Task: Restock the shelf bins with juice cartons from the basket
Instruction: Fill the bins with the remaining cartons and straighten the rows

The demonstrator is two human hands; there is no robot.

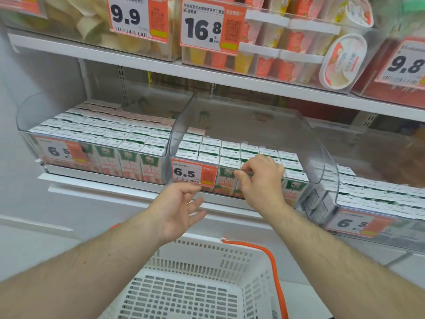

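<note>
Head view looks down on a clear middle bin (250,125) packed with upright juice cartons (208,149), green tops printed "100%" and fronts reading "08". On that bin's front wall hangs an orange-and-white price tag (194,172) reading "6.5". The right hand (261,178) rests at the bin's front rim, fingers curled, pinching the top edge of a front-row carton. The left hand (178,210) hovers just below the price tag, fingers spread and holding nothing. Left of the middle bin sits a left bin (27,116) of similar cartons tagged "6.5"; right of it, a right bin (331,180) tagged the same. Above the middle bin, upper tags (202,26) read "9.9", "16.8", "9.8". Below it stands a white basket (193,293) with an orange handle (273,265).
</note>
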